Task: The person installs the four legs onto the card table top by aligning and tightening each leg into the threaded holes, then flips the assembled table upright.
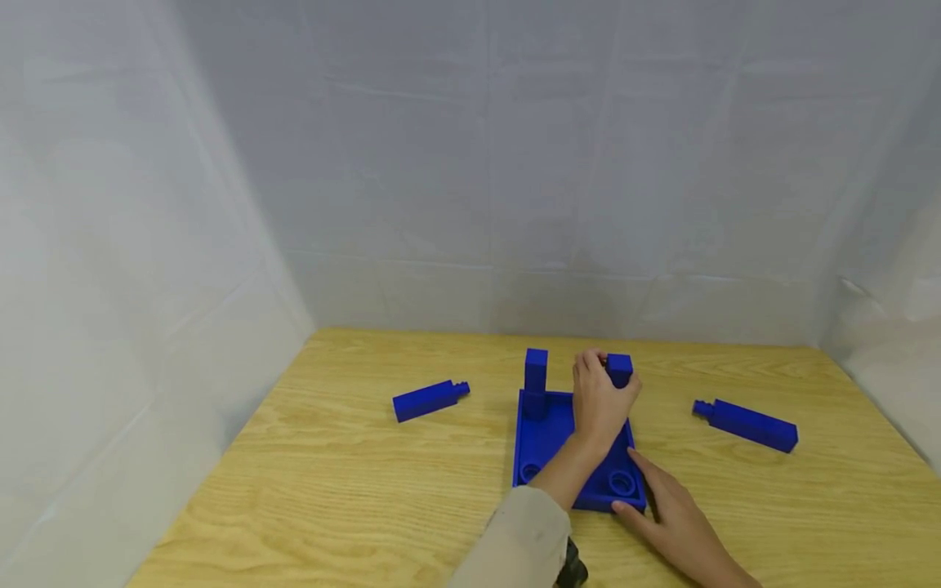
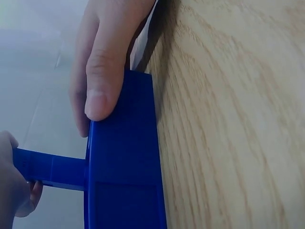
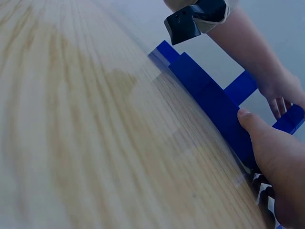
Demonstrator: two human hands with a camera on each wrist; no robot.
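1. The blue base plate (image 1: 547,437) lies flat near the middle of the desk (image 1: 353,490), closer to its front edge.
2. The left hand (image 1: 601,400) curls its fingers around an upright blue peg (image 1: 620,369) at the plate's far right corner; a second peg (image 1: 536,380) stands at the far left corner.
3. The right hand (image 1: 672,510) rests with relaxed fingers on the plate's near right corner, thumb on top.
4. Two more pegs, one on the left (image 1: 430,399) and one on the right (image 1: 748,424), lie on the desk.
5. The desk is light wood; white sheets (image 1: 470,163) hang all around it.
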